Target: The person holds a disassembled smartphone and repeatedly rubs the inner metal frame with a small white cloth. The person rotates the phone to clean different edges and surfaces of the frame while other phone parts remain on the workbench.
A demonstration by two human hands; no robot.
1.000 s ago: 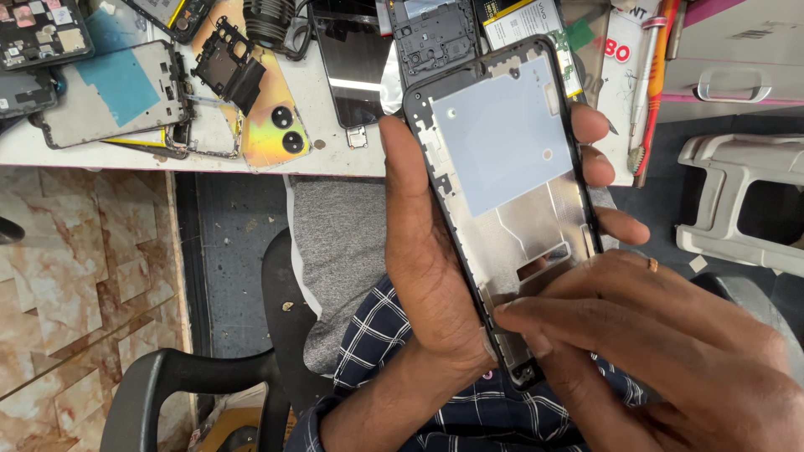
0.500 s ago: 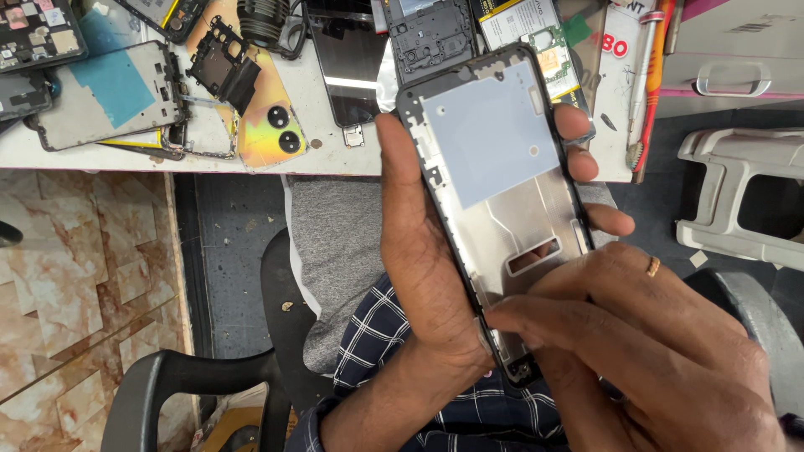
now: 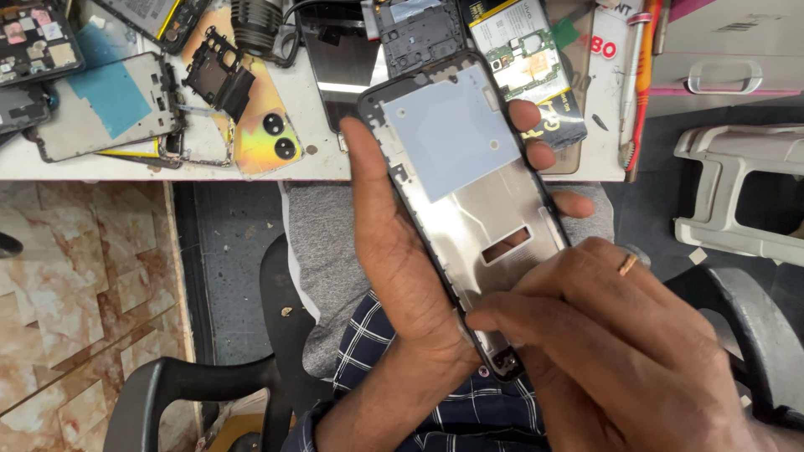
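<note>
2 hands [image 3: 402, 276] [image 3: 620, 351], 1 phone frame [image 3: 469, 184] held. On counter [image 3: 318, 163]: 1 yellow back cover [image 3: 268, 138], 1 circuit board [image 3: 523, 46], 1 pen [image 3: 641, 75].

Phone frame [image 3: 469, 192] now tilted further (slightly).

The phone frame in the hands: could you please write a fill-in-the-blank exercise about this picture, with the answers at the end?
1. The left hand holds the phone frame from its ____ side, the thumb along that edge.
2. The right hand wears a ____ on one finger.
3. The right hand's fingertips press on the ____ end of the frame.
4. The shiny yellow back cover on the white table shows ____ round camera rings.

Answers: left; ring; lower; two
</note>
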